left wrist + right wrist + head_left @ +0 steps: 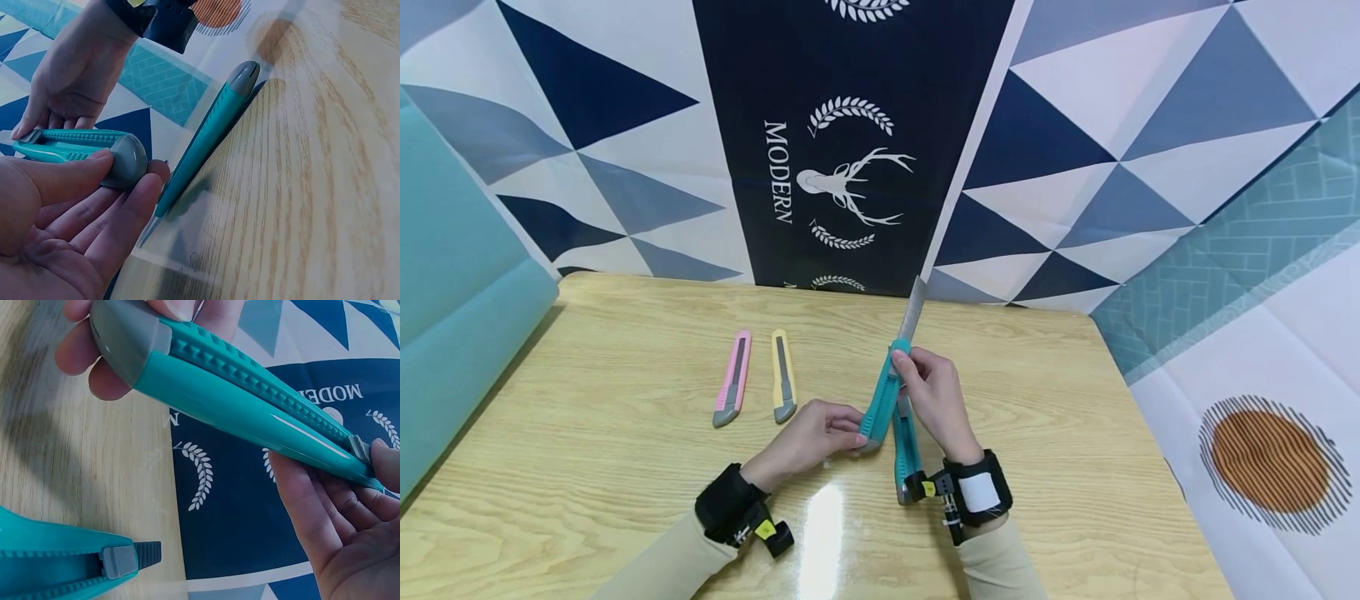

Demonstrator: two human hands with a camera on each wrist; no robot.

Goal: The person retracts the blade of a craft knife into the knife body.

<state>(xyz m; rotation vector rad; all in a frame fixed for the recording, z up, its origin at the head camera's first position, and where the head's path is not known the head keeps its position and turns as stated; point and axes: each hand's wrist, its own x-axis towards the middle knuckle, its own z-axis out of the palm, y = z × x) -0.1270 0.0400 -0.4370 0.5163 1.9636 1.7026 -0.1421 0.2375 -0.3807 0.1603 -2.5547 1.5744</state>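
Observation:
A teal utility knife (880, 404) is held up at a tilt over the table, its long blade (913, 308) extended out of the far end. My left hand (816, 433) pinches the grey rounded end cap (129, 164) between thumb and fingers. Toward the blade end my right hand (936, 404) grips the knife, its thumb at the grey slider (360, 449). A second teal utility knife (907, 450) lies on the table below the right hand, a short length of dark blade (149, 555) showing in the right wrist view.
To the left, a pink utility knife (732, 379) and a yellow utility knife (783, 375) lie side by side on the wooden table (1075, 467). A patterned cloth (1052, 167) hangs behind the table's back edge. A light-blue padded surface (460, 275) borders the left side.

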